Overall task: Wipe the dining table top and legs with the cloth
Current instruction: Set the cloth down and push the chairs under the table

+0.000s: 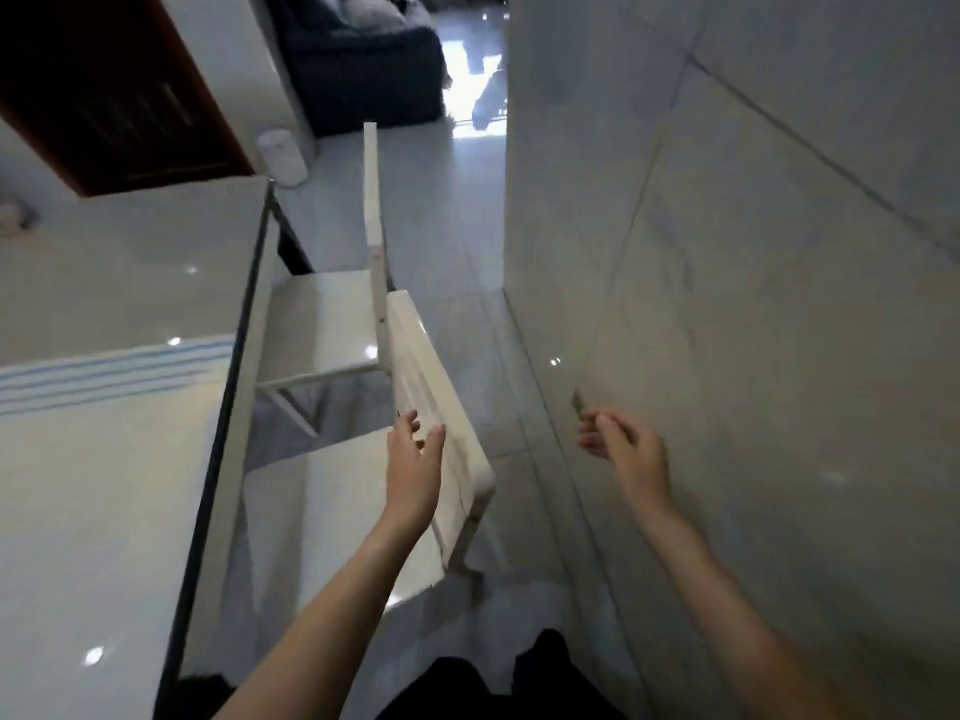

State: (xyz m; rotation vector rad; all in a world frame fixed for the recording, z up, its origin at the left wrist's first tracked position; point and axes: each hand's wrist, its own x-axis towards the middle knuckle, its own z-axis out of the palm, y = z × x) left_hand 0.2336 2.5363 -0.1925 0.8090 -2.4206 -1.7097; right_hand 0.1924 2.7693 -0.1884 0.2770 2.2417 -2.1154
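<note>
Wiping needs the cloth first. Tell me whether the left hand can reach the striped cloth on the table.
Probably yes: the left hand by the chair backrest looks free, and the striped cloth lies leftward on the dining table, nothing between.

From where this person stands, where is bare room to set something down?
Bare: glossy white table top beyond the blue stripes, and far white chair's seat. Crowded: the gap between near white chair's back and tiled wall.

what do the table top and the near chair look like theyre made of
Table top: glossy white, likely glass or polished stone; it mirrors sharp light spots and has a thin dark edge. Near chair: smooth white with a softer sheen, probably painted wood or plastic; blur hides any grain.
</note>
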